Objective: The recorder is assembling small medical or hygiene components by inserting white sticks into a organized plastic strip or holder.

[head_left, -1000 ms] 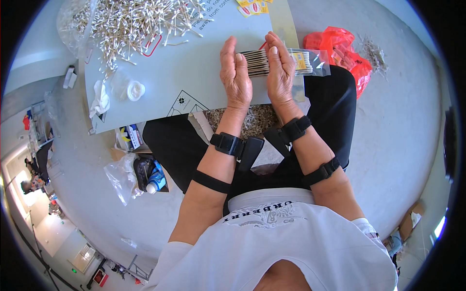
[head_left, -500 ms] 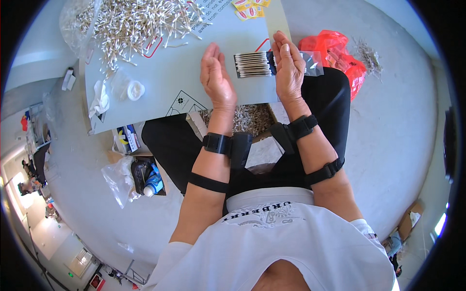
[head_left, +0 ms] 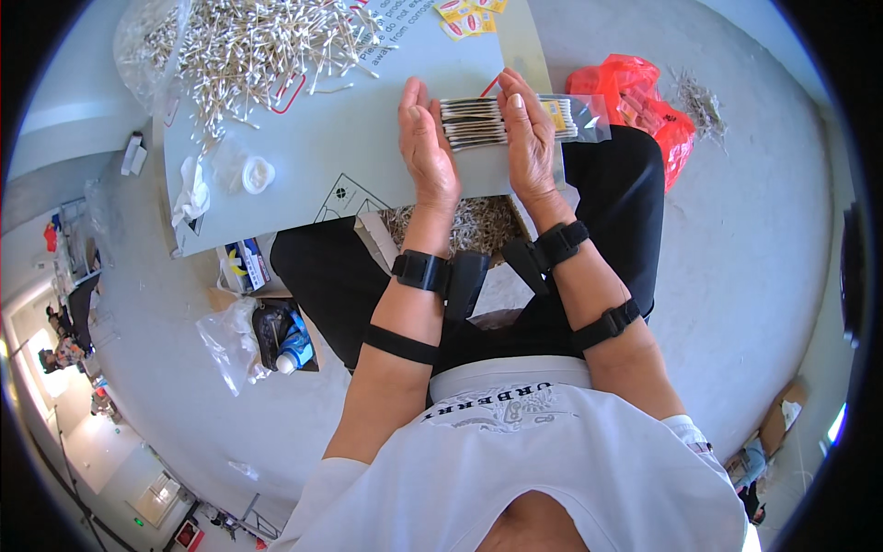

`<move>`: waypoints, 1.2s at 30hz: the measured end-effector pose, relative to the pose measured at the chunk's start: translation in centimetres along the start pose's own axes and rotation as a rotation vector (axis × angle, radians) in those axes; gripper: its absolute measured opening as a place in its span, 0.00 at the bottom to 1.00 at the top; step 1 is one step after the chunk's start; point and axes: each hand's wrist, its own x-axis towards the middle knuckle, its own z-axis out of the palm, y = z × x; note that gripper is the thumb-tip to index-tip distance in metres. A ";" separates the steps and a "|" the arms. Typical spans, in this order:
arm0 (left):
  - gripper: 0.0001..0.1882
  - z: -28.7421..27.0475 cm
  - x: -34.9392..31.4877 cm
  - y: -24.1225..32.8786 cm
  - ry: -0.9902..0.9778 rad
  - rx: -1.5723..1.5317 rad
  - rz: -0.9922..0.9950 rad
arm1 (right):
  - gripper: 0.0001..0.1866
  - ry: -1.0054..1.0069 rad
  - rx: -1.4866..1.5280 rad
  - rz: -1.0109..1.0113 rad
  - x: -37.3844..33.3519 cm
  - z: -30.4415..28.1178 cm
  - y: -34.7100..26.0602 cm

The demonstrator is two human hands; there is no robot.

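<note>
A row of white-tipped cotton swabs (head_left: 474, 124) lies on the pale board (head_left: 303, 198) between my two hands. My left hand (head_left: 429, 155) stands on edge at the row's left end, fingers stretched and close to the tips. Across the row's middle is my right hand (head_left: 532, 147), fingers extended and hiding part of the swabs. More tips and a yellow label (head_left: 555, 114) show to its right, with a clear plastic bag (head_left: 594, 116) reaching beyond them. Whether either palm presses on the swabs is hard to make out.
A large heap of loose swabs (head_left: 267, 46) covers the board's far left, beside a clear bag (head_left: 143, 51). Yellow labels (head_left: 469, 18) lie at the far edge. A white round container (head_left: 257, 174) sits left. Below the board is a box of swabs (head_left: 460, 225); a red bag (head_left: 625, 92) lies right.
My left hand has moved right, up to the swab row's end. My right hand has shifted left over the row, exposing tips and the yellow label on its right side.
</note>
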 end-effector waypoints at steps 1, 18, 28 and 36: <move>0.38 -0.3 -0.1 0.2 -0.011 0.087 0.026 | 0.23 0.004 0.010 0.027 0.0 -0.1 0.0; 0.35 -0.8 0.4 1.2 -0.136 0.220 0.036 | 0.20 0.112 0.172 0.060 0.6 0.4 -0.5; 0.30 -2.0 0.6 1.3 -0.084 0.491 0.125 | 0.18 -0.293 -0.819 -0.395 -0.5 0.0 -1.9; 0.28 -1.9 0.5 1.5 -0.051 0.451 0.093 | 0.14 -0.249 -0.727 -0.402 -0.8 -0.2 -1.2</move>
